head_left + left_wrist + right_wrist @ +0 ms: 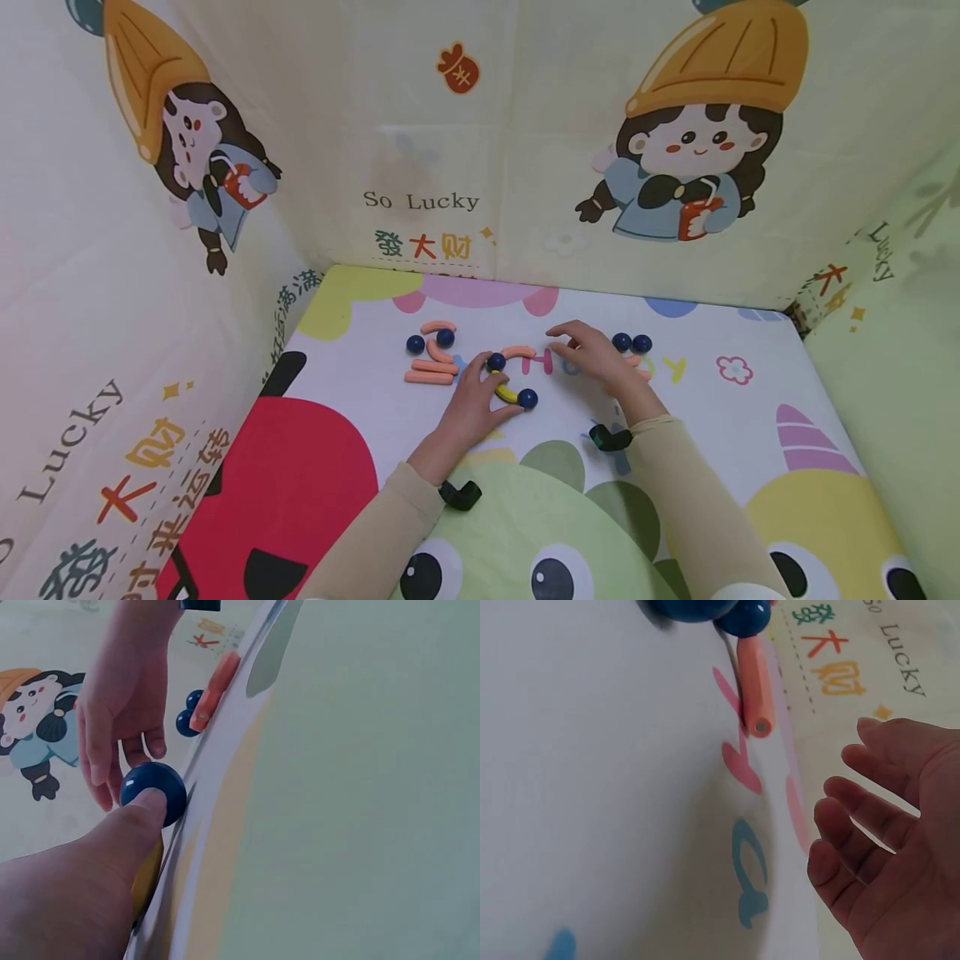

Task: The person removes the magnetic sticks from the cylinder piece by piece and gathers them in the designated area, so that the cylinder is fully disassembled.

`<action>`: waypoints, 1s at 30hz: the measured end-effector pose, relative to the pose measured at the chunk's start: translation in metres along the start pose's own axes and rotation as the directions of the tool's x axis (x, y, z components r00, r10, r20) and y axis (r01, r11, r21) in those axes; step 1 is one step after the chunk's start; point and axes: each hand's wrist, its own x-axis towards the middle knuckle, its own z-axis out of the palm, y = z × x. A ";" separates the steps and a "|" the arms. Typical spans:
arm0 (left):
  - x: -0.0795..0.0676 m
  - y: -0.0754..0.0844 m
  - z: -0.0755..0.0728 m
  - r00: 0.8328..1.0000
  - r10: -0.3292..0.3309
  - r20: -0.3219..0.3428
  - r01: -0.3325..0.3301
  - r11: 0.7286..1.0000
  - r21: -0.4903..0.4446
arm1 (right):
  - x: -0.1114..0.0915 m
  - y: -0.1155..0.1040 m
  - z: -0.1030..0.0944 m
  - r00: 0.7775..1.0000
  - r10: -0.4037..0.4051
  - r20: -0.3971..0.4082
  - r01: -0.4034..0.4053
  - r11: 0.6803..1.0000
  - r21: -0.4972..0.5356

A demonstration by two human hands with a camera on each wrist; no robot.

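My left hand (474, 402) spans a joined toy piece. Its thumb presses a dark blue ball (528, 399), and its fingertips are at a second blue ball (496, 362). Between these balls runs a curved yellow rod (507, 392); in the left wrist view the yellow rod (148, 881) is partly hidden behind the thumb. A curved pink rod (518, 352) reaches from the second ball toward the right. My right hand (595, 354) hovers to the right of that rod, fingers loosely bent and holding nothing. The right wrist view shows a round hole in the end of the pink rod (756, 690).
Left of the hands lie several pink rods (429, 377), with two blue balls (416, 344) among them. Two more balls (632, 342) sit beyond my right wrist, beside pink rods (634, 360) it partly covers. Printed cloth walls (540, 167) enclose the table's back and sides.
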 end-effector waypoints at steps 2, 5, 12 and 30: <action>0.000 -0.001 0.001 1.000 -0.004 0.003 0.004 1.000 -0.018 | 0.004 -0.002 0.004 1.000 -0.004 0.009 0.004 1.000 -0.026; 0.000 -0.003 0.002 1.000 -0.011 0.006 0.011 0.999 -0.041 | 0.010 -0.005 0.011 0.999 -0.019 0.039 0.021 0.998 -0.057; -0.002 -0.005 0.001 1.000 -0.014 -0.012 0.013 0.997 -0.073 | 0.023 -0.010 0.025 0.996 -0.048 0.078 0.051 0.998 -0.033; -0.003 -0.005 -0.002 0.999 0.030 -0.022 -0.032 0.997 -0.072 | 0.051 -0.014 0.049 0.970 -0.227 0.083 0.237 0.964 -0.125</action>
